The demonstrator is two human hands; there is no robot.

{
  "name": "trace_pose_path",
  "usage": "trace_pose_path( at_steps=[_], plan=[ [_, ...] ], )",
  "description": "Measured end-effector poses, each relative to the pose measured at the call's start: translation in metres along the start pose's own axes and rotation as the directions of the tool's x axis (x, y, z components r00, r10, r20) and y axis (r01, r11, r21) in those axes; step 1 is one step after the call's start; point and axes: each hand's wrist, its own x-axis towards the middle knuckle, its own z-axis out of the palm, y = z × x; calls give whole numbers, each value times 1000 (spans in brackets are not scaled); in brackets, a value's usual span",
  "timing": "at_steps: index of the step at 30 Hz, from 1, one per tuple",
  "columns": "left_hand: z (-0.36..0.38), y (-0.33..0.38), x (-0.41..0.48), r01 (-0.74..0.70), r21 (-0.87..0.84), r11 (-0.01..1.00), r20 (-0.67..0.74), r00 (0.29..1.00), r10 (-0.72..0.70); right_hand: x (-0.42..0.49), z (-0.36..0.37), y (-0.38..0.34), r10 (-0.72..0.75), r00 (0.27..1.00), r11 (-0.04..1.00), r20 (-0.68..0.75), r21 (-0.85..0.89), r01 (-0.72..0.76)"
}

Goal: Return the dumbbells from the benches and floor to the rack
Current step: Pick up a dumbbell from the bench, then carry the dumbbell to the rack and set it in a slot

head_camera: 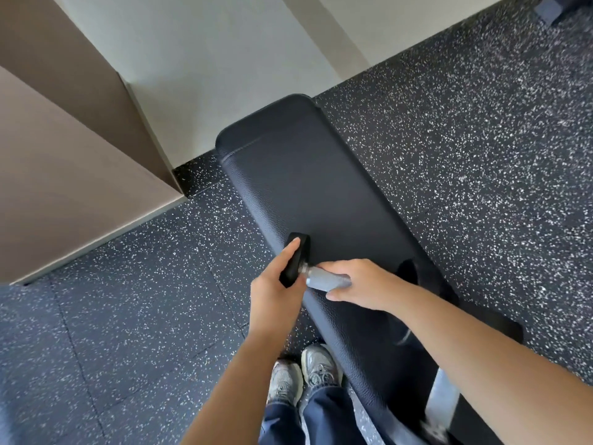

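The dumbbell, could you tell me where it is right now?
In the head view, the dumbbell lies low-centre across the bench, left hand on its black end, right hand on its handle.

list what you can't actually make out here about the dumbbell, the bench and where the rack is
- Dumbbell, head view: the right hand covers much of the handle; the far head is a dark shape behind the wrist. The left hand wraps the near head.
- Lifted or resting on the bench: cannot tell.
- Bench frame: blurred and cut off by the bottom edge.
- Rack: not in view.
- Dark object at the top right corner: cut off, unidentifiable.
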Motion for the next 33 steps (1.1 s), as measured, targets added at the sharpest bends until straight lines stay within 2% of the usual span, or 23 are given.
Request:
trace_pose_path(
  at_steps=[3,10,13,17,21,27,30,33],
  plan=[
    [-23,3,-15,-19,-27,999,-58,998,17,-4,9,-25,-8,1000,999,17,-32,9],
    [-93,30,-64,-80,-64,995,-258,964,61,-43,41,-109,-44,999,999,-3,17,44],
    [-128,44,-93,-123,-55,991,-280,955,103,-68,56,-148,-72,995,997,70,36,70],
    [-173,62,-141,-196,-46,980,-298,939,174,-106,67,-196,-117,969,973,217,-170,156],
    [-216,82,-196,-247,-96,964,-362,911,198,-154,76,-249,-176,933,939,313,-231,254],
    [-290,98,-295,-304,-67,950,-581,786,211,-227,109,-338,-332,841,848,428,-256,465],
    [-321,103,-352,-358,-42,933,-711,667,223,-261,129,-379,-412,763,791,498,-221,571],
    [-346,105,-411,-385,-14,923,-819,534,210,-294,149,-416,-458,647,737,609,-147,660]
  ],
)
